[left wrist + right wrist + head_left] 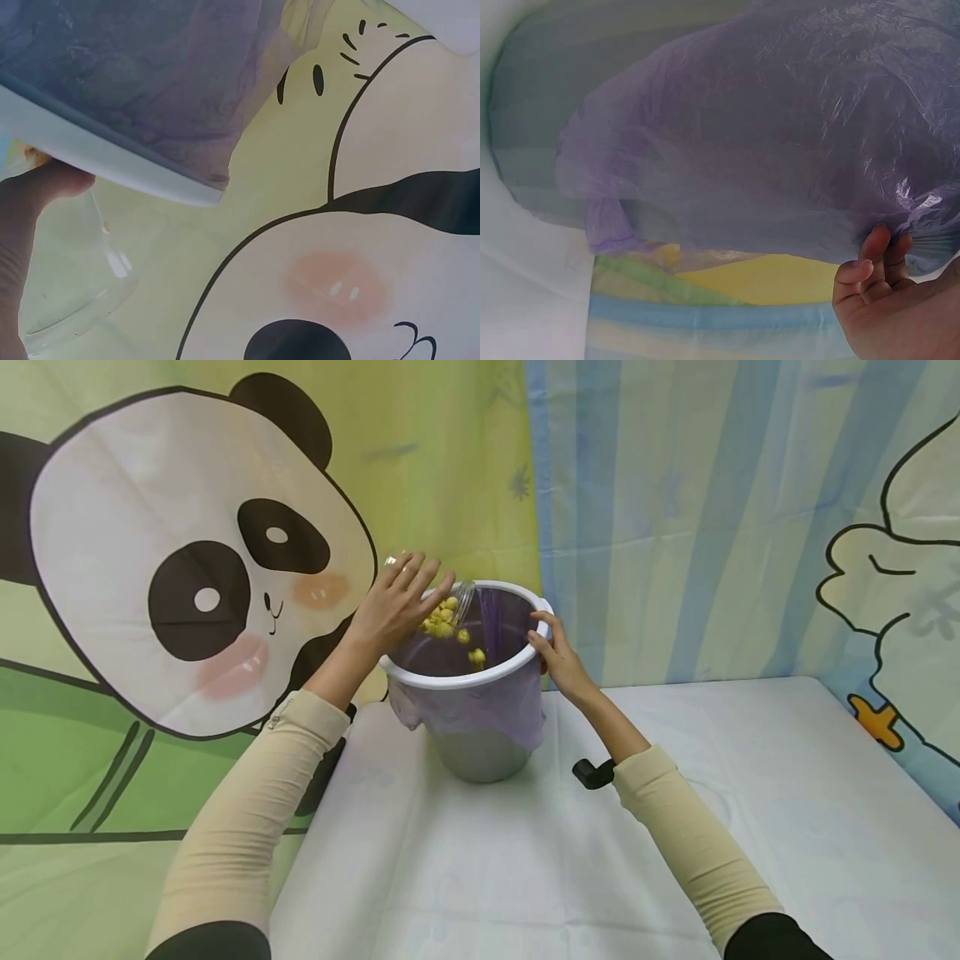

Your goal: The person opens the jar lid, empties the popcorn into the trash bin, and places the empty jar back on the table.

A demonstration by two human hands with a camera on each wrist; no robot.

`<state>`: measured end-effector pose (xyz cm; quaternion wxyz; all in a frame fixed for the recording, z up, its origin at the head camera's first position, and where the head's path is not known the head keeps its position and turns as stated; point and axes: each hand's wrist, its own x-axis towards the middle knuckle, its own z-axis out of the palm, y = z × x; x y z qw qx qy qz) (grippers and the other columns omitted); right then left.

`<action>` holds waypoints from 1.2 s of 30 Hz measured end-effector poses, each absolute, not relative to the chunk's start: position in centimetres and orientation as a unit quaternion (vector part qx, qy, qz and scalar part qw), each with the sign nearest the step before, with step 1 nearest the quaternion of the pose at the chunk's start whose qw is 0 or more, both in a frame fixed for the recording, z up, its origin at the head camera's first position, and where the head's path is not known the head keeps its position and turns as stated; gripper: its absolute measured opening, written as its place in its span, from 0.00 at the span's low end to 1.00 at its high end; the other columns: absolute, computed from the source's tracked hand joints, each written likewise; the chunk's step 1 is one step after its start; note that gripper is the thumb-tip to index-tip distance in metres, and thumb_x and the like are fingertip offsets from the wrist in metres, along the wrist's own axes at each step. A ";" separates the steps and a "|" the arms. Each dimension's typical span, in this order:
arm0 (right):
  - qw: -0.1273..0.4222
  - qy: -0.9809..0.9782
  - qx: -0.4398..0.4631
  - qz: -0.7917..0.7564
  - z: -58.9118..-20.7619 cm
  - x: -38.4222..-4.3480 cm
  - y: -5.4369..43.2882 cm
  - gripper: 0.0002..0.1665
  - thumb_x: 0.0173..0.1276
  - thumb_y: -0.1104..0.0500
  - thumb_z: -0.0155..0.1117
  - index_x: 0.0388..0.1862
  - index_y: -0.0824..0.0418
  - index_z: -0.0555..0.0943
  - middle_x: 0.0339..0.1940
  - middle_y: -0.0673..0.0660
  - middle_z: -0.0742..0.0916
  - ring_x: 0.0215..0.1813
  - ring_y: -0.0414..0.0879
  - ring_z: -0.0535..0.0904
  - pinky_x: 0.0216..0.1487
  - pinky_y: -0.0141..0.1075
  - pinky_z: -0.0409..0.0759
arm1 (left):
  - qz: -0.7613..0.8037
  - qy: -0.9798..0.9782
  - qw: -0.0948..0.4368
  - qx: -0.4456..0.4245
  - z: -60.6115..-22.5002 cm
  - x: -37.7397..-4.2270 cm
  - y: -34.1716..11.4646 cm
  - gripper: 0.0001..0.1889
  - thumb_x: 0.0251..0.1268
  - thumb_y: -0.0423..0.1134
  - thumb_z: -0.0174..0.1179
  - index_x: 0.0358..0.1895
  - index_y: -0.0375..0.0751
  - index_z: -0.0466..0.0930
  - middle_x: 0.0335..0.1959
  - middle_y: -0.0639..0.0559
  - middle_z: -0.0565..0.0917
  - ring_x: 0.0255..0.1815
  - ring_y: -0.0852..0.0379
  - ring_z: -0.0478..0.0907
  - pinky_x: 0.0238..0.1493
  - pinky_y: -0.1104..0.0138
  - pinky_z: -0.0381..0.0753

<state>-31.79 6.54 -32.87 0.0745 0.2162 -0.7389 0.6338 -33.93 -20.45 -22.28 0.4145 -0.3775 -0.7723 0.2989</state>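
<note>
A clear cup [466, 598] is tipped over the mouth of a grey bin [480, 758] in the head view; my left hand [401, 597] grips it. Yellow popcorn-like pieces [441, 623] crowd the cup's opening, and a few drop into the bin. The left wrist view shows the cup's clear base [79, 304] beside the thumb, just outside the white rim [112, 159]. A purple liner bag [498, 720] folds over the bin's edge. At the right side my right hand [558, 660] holds the rim, its curled fingers against the bag [780, 150] in the right wrist view.
The bin stands on a table with a white cloth [480, 877], near its back edge. A small black object [592, 773] shows beside the right forearm. Behind hangs a printed curtain with a panda [150, 485].
</note>
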 end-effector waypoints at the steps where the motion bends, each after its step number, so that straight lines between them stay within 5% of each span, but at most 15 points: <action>1: 0.074 -0.736 0.216 0.637 -33.2 -32.2 6.6 0.26 0.73 0.55 0.43 0.68 0.57 0.55 0.26 0.57 0.67 0.28 0.47 0.65 0.30 0.31 0.65 | 0.298 -0.770 0.416 -0.382 -22.2 -34.0 -20.4 0.33 0.53 0.28 0.60 0.65 0.40 0.59 0.59 0.37 0.66 0.61 0.38 0.62 0.66 0.54 0.54; 5: 0.074 -0.732 0.214 0.642 -34.5 -33.6 6.6 0.26 0.73 0.52 0.44 0.68 0.51 0.56 0.27 0.56 0.67 0.29 0.55 0.65 0.30 0.32 0.66 | 0.304 -0.761 0.416 -0.395 -22.0 -34.0 -20.3 0.33 0.53 0.27 0.60 0.64 0.41 0.60 0.59 0.37 0.66 0.62 0.38 0.61 0.67 0.55 0.51; 14: 0.075 -0.735 0.220 0.637 -34.9 -33.8 6.5 0.26 0.73 0.48 0.44 0.68 0.47 0.56 0.29 0.57 0.68 0.31 0.53 0.66 0.32 0.33 0.66 | 0.350 -0.739 0.414 -0.400 -21.3 -33.8 -19.9 0.35 0.51 0.25 0.62 0.65 0.45 0.60 0.62 0.40 0.65 0.65 0.41 0.59 0.68 0.56 0.47; 26: 0.063 -0.731 0.224 0.641 -33.0 -32.1 6.6 0.27 0.74 0.56 0.42 0.69 0.58 0.54 0.27 0.60 0.67 0.27 0.44 0.63 0.31 0.31 0.65 | 0.413 -0.702 0.414 -0.406 -21.0 -33.8 -19.6 0.39 0.49 0.31 0.65 0.67 0.49 0.57 0.64 0.43 0.62 0.67 0.43 0.54 0.69 0.57 0.44; 36: 0.081 -0.734 0.223 0.636 -34.9 -33.9 6.5 0.26 0.73 0.50 0.43 0.68 0.48 0.56 0.26 0.60 0.67 0.30 0.58 0.63 0.30 0.32 0.65 | 0.424 -0.693 0.420 -0.404 -21.1 -33.7 -19.5 0.38 0.52 0.26 0.61 0.66 0.53 0.58 0.65 0.45 0.62 0.69 0.46 0.53 0.69 0.58 0.44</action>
